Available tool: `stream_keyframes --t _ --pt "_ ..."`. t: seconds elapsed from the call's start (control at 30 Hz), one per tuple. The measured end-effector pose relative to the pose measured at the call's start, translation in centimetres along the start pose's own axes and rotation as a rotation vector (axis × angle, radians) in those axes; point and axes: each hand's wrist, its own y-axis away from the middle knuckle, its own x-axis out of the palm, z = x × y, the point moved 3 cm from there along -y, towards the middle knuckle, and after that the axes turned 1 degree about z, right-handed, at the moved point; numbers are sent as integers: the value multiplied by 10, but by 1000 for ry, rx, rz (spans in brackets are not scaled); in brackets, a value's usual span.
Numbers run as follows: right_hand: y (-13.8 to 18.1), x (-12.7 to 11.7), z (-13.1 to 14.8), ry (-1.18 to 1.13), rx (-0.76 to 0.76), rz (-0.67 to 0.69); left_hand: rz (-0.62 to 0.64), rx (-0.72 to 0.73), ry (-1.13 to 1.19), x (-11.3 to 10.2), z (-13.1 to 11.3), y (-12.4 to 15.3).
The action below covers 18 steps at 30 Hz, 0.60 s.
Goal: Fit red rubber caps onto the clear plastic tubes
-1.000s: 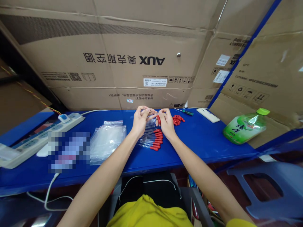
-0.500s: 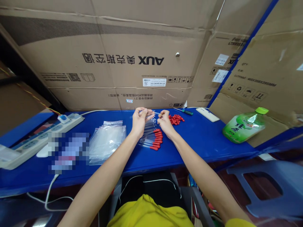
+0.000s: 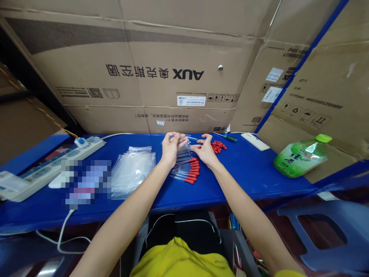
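Observation:
My left hand [image 3: 170, 148] is closed in a pinch on a thin clear glass dropper tube [image 3: 192, 138], whose end points right toward my other hand. A spot of red, apparently a rubber dropper bulb [image 3: 199, 147], shows between the thumb and curled fingers of my right hand [image 3: 208, 152]; its forefinger is raised and apart from the thumb. Below and between both hands lies a fan of bare glass tubes [image 3: 184, 153]. Nearer me, several tubes carry red bulbs [image 3: 193, 172] on their right ends. Loose red bulbs [image 3: 219, 146] are heaped just right of my right hand.
Clear zip bags [image 3: 134, 173] lie left on the blue table [image 3: 236, 181]. Further left are a power strip [image 3: 60, 165] and a blurred-out device [image 3: 88, 184]. A screwdriver [image 3: 230, 138], a white phone-like slab [image 3: 255, 141] and a green tea bottle [image 3: 301, 157] lie right. Cardboard [image 3: 150, 46] walls the back.
My right hand has drawn back a little from the tube's end, and its forefinger has lifted away from the thumb. My left hand still pinches the tube. The view has shifted slightly.

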Motion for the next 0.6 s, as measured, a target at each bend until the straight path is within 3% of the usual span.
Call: stream_keyframes --t 0.2,0.5,0.6 --pt "2 -2 9 -51 75 -25 -10 0 3 -1 1 0" --pt "-1 -3 5 116 146 15 -30 -20 22 -4 3 -2" --pt "-1 -3 10 189 89 54 -42 -32 24 -5 4 -3"
